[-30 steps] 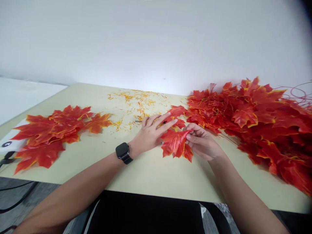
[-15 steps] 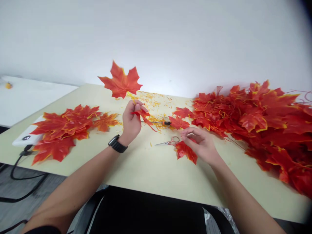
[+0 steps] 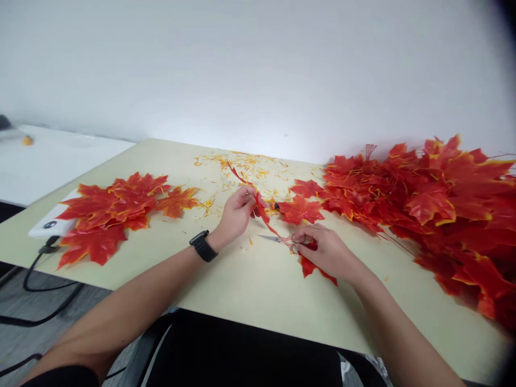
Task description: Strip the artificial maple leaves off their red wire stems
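My left hand (image 3: 237, 212), with a black watch (image 3: 203, 245) on its wrist, pinches a red artificial maple leaf (image 3: 258, 201) that I see almost edge-on, tilted above the table. My right hand (image 3: 326, 250) rests on the table with its fingers closing on the handles of small scissors (image 3: 278, 239), whose blades point left. A red leaf (image 3: 316, 269) lies partly under that hand. Two more loose leaves (image 3: 300, 207) lie just beyond the scissors.
A big heap of red leaves (image 3: 435, 199) covers the table's right side. A smaller flat pile (image 3: 113, 212) lies at the left. Yellow-orange trimmings (image 3: 242, 172) are scattered at the back middle. A white device (image 3: 50, 223) with a black cable sits at the left edge.
My left hand lifted a leaf high, then brought it down and turned it edge-on. My right hand let go of its leaf and moved onto the scissors.
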A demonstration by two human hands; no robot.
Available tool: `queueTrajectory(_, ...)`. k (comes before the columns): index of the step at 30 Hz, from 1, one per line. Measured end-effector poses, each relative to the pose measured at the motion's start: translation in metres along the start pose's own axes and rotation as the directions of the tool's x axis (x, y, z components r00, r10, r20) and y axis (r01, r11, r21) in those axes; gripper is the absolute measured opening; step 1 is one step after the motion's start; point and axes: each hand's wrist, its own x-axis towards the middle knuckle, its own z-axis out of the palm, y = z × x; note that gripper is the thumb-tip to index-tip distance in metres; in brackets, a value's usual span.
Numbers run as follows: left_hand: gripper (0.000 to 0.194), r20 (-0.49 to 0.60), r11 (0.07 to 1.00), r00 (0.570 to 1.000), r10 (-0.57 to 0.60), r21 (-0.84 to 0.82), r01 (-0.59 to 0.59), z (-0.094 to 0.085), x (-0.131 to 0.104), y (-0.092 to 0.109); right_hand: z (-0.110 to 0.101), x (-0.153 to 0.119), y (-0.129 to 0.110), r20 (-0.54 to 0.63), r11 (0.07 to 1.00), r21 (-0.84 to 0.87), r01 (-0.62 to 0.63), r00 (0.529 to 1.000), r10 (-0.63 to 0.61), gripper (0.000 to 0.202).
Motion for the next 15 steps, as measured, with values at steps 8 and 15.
queueTrajectory(8, 0.034, 0.044, 0.997, 0.997, -0.066, 0.032, 0.064, 0.007, -0.006, -0.001, 0.002, 0.001, -0.002, 0.071, 0.989, -0.015, -0.147, 0.986, 0.148, 0.014)
queueTrajectory(15, 0.034, 0.039, 0.997, 0.999, -0.019, 0.070, 0.016, 0.007, -0.008, 0.001, 0.009, 0.003, -0.001, 0.058, 0.966, 0.102, -0.236, 0.971, 0.231, 0.023)
